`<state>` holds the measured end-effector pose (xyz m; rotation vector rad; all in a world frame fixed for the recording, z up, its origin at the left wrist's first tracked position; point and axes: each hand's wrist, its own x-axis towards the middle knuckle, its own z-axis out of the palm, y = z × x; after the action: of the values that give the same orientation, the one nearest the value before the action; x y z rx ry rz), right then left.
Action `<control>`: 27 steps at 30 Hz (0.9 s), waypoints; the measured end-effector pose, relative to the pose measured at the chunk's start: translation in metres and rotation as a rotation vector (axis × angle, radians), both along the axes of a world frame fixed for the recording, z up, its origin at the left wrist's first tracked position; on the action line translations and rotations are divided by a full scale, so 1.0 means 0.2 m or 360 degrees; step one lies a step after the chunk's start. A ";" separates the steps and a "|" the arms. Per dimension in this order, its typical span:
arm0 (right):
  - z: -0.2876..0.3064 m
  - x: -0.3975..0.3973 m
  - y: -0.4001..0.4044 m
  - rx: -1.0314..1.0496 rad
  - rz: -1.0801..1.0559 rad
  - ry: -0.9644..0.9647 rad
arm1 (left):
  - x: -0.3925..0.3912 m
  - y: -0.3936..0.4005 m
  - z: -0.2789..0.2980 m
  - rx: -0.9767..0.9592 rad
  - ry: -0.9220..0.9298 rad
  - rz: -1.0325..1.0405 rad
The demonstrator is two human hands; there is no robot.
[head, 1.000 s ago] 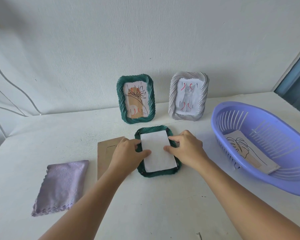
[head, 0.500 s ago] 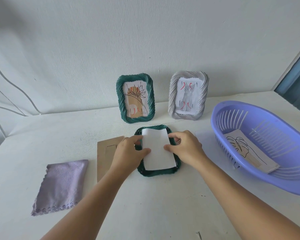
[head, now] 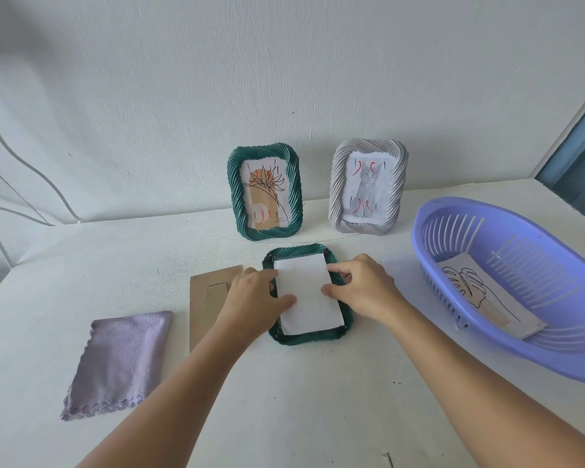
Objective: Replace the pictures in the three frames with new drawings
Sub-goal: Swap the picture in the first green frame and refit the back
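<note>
A dark green frame (head: 304, 336) lies face down in the middle of the table. A white sheet of paper (head: 306, 295) rests blank side up in its back opening. My left hand (head: 254, 298) presses the sheet's left edge with thumb and fingers. My right hand (head: 362, 285) pinches the sheet's right edge. Against the wall stand a second green frame (head: 264, 194) with a plant drawing and a grey frame (head: 368, 185) with a cat picture. A brown cardboard backing (head: 206, 298) lies left of the flat frame, partly under my left hand.
A lilac cloth (head: 119, 361) lies at the front left. A purple plastic basket (head: 520, 285) sits on the right and holds a leaf drawing (head: 480, 292). White cables run along the wall at the left.
The white sheet has shifted slightly within the face-down frame and now sits squarer in the opening. Both hands stayed on its edges and moved only a little.
</note>
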<state>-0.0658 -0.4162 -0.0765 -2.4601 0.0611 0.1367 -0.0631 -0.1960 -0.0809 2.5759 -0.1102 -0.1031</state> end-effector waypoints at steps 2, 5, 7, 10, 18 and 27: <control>0.01 0.00 0.00 0.0008 0.0011 -0.0007 | 0.01 0.01 0.00 -0.0059 0.0006 0.0010; 0.01 0.00 0.00 -0.0007 -0.0024 -0.0018 | 0.02 0.01 0.01 -0.0117 -0.0009 0.0004; 0.00 0.01 0.01 -0.0014 -0.0042 -0.0023 | 0.03 0.01 0.01 -0.0126 -0.0014 0.0004; -0.02 0.01 0.01 -0.0008 -0.0057 -0.0020 | 0.04 0.01 0.01 -0.0132 -0.0019 0.0008; -0.01 0.01 0.00 -0.0020 -0.0023 -0.0013 | 0.05 0.02 -0.01 -0.0206 -0.0029 0.0033; -0.03 0.02 -0.01 -0.0018 0.0011 -0.0048 | 0.05 0.02 -0.01 -0.0186 -0.0037 0.0014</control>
<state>-0.0617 -0.4187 -0.0835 -2.4733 0.0407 0.1028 -0.0539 -0.1910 -0.0822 2.4612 -0.1104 -0.0615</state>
